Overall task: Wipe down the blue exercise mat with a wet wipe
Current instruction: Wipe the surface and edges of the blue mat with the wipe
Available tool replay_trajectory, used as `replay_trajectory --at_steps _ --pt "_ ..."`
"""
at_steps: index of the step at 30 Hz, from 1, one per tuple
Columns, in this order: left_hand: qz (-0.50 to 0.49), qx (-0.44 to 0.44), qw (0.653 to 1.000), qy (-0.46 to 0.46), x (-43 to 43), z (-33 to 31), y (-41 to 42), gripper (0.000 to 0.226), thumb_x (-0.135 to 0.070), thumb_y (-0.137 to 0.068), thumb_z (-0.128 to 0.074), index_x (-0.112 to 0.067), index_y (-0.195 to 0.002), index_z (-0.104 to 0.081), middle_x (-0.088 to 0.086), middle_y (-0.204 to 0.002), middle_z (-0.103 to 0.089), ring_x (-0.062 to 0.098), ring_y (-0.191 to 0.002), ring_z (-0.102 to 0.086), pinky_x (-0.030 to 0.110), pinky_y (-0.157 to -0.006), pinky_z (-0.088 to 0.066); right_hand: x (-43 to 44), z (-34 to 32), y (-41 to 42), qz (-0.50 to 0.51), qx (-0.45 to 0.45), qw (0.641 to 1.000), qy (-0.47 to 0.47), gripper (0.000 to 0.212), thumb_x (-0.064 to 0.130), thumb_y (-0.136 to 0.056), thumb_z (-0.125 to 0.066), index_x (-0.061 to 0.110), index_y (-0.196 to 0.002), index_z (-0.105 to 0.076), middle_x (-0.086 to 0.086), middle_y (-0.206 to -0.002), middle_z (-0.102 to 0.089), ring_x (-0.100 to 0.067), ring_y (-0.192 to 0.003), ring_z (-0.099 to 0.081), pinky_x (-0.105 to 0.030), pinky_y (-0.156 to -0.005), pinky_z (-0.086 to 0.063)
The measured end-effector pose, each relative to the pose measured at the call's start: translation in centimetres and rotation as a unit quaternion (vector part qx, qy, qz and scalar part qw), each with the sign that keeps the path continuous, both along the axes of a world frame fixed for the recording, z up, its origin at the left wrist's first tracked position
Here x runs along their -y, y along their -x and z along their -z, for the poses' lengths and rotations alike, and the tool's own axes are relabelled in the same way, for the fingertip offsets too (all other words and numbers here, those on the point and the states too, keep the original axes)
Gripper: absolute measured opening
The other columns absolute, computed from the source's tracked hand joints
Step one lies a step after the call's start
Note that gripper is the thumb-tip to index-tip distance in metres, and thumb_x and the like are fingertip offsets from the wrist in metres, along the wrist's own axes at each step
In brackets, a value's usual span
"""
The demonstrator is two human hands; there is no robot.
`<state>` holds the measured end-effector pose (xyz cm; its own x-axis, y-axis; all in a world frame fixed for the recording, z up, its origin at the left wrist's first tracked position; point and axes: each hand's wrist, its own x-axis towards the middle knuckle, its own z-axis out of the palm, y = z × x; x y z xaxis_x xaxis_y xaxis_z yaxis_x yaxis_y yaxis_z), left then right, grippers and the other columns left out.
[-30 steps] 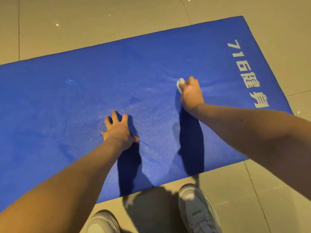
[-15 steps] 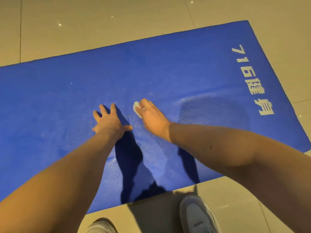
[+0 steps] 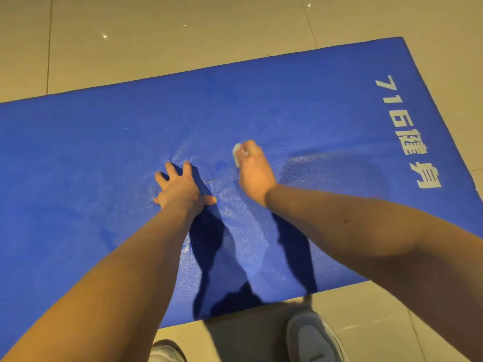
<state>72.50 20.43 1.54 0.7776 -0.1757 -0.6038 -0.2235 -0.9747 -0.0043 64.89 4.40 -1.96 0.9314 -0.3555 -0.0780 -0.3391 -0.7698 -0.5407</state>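
- My shoes stand on the tile floor, at the near edge of the blue mat.
- Left hand: flat on mid-mat, fingers spread, holding nothing.
- Right hand: just beside it, fingers curled round the wet wipe, pressed to the mat.
- White lettering along the mat's right end.

Gym; lettered mat, tiled floor
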Motion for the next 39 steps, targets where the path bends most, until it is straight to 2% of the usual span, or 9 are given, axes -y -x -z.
replay_trajectory --at_steps 4,6,10,13,19,25,29,31,39 --pt "-0.001 0.000 1.000 -0.005 0.1 0.0 -0.1 0.119 -0.062 -0.065 -0.086 -0.034 -0.154 -0.012 0.003 -0.159 -0.002 0.040 -0.145 -0.006 0.064 -0.099 -0.046 -3.8 0.2 -0.3 -0.140 0.025 0.990 0.011 0.010 0.012 -0.097 -0.048 0.016 -0.102 -0.057 -0.010 -0.108 -0.052 -0.029 -0.094 -0.049 -0.046 -0.085 -0.043" --pt "-0.005 -0.002 1.000 -0.005 0.2 0.1 -0.1 0.119 -0.061 -0.065 -0.086 -0.034 -0.154 -0.013 0.003 -0.158 -0.003 0.040 -0.146 -0.006 0.065 -0.100 -0.046 -3.0 0.3 -0.3 -0.148 0.035 0.988 0.022 0.018 0.000 -0.088 -0.049 0.015 -0.097 -0.053 -0.007 -0.102 -0.049 -0.027 -0.089 -0.047 -0.044 -0.079 -0.045" --pt "-0.005 -0.003 1.000 -0.002 0.2 0.2 -0.2 0.119 -0.062 -0.063 -0.087 -0.035 -0.153 -0.014 0.003 -0.158 -0.004 0.040 -0.146 -0.007 0.066 -0.100 -0.045 3.5 1.2 0.0 -0.068 0.022 0.997 0.022 0.023 -0.005 -0.085 -0.051 0.008 -0.102 -0.059 -0.009 -0.102 -0.047 -0.019 -0.088 -0.039 -0.041 -0.081 -0.045" --pt "-0.007 -0.011 1.000 -0.007 0.3 -0.1 -0.2 0.120 -0.063 -0.064 -0.087 -0.035 -0.154 -0.013 0.003 -0.160 -0.002 0.039 -0.147 -0.006 0.065 -0.102 -0.044 9.2 1.1 0.5 0.073 0.022 0.991 0.111 0.023 0.009 -0.087 -0.044 0.025 -0.072 -0.039 -0.002 -0.085 -0.038 -0.017 -0.074 -0.032 -0.037 -0.069 -0.035" --pt "0.005 -0.018 1.000 -0.020 0.2 -0.1 -0.3 0.123 -0.067 -0.066 -0.082 -0.035 -0.157 -0.005 0.001 -0.163 0.003 0.040 -0.149 -0.002 0.064 -0.103 -0.044 9.5 0.6 0.0 0.161 -0.008 0.983 0.083 0.030 -0.003 -0.088 -0.051 0.018 -0.102 -0.034 0.001 -0.109 -0.024 -0.017 -0.096 -0.022 -0.031 -0.085 -0.028" --pt "-0.005 -0.009 1.000 -0.011 1.6 -0.7 -2.1 0.125 -0.078 -0.059 -0.079 -0.019 -0.153 -0.021 0.010 -0.154 -0.018 0.039 -0.142 -0.020 0.064 -0.105 -0.040 0.7 1.0 -2.3 -0.060 0.025 0.998 0.025 0.013 0.008 -0.092 -0.052 0.018 -0.101 -0.055 -0.001 -0.100 -0.036 -0.021 -0.086 -0.034 -0.046 -0.088 -0.045" --pt "0.004 0.015 1.000 0.008 3.2 -0.2 -3.3 0.127 -0.072 -0.063 -0.081 -0.016 -0.156 -0.015 0.005 -0.163 -0.005 0.035 -0.151 -0.003 0.065 -0.107 -0.037 1.6 1.1 -2.2 -0.153 0.029 0.985 0.073 0.026 0.001 -0.092 -0.049 0.017 -0.112 -0.055 -0.006 -0.115 -0.049 -0.028 -0.102 -0.046 -0.044 -0.088 -0.047" --pt "0.008 -0.012 1.000 0.012 3.7 0.1 -3.6 0.128 -0.068 -0.065 -0.082 -0.025 -0.159 -0.005 0.002 -0.165 0.007 0.036 -0.152 0.006 0.070 -0.107 -0.034 4.8 0.9 -2.1 -0.108 0.026 0.990 0.087 0.036 -0.004 -0.092 -0.049 0.002 -0.127 -0.056 -0.019 -0.128 -0.047 -0.034 -0.115 -0.045 -0.041 -0.096 -0.041" --pt "0.010 -0.002 1.000 0.010 4.0 0.3 -3.7 0.126 -0.068 -0.064 -0.083 -0.029 -0.157 -0.008 0.002 -0.164 0.008 0.038 -0.152 0.006 0.070 -0.105 -0.038 14.7 1.6 -1.3 0.213 0.001 0.975 0.056 0.028 -0.002 -0.095 -0.042 -0.005 -0.118 -0.057 -0.026 -0.125 -0.048 -0.040 -0.116 -0.046 -0.045 -0.097 -0.041"
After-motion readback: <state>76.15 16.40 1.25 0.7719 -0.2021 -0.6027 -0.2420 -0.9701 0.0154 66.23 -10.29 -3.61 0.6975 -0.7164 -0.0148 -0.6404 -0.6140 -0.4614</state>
